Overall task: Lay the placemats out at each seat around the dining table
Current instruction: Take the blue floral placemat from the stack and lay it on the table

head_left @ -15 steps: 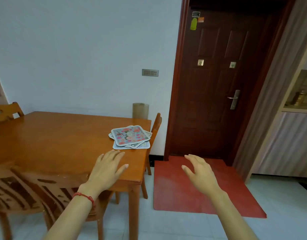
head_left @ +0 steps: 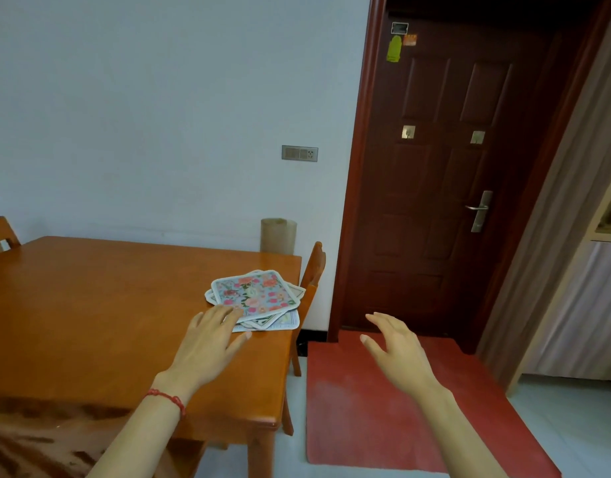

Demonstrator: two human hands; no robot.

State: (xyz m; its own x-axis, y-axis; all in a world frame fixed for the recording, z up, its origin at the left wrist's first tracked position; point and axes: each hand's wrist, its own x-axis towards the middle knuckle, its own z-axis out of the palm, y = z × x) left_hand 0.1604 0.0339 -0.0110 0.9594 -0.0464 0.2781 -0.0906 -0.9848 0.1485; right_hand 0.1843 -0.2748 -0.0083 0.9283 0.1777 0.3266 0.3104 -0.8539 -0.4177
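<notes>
A loose stack of floral placemats [head_left: 257, 294] lies near the right edge of the orange wooden dining table [head_left: 100, 305]. My left hand [head_left: 207, 343], with a red string at the wrist, is flat over the table with spread fingers, and its fingertips reach the near left edge of the stack. My right hand [head_left: 398, 350] hangs open in the air to the right of the table, over the red floor mat, holding nothing.
A wooden chair [head_left: 314, 270] stands tucked at the table's right side, another chair back [head_left: 0, 232] shows at far left, and a chair with a striped seat [head_left: 38, 439] is below me. A brown paper roll [head_left: 278, 235] leans on the wall. A red mat [head_left: 393, 401] lies before the dark door [head_left: 445, 174].
My left hand has slid forward across the table to the edge of the placemat stack. My right hand has risen slightly and the view has moved closer.
</notes>
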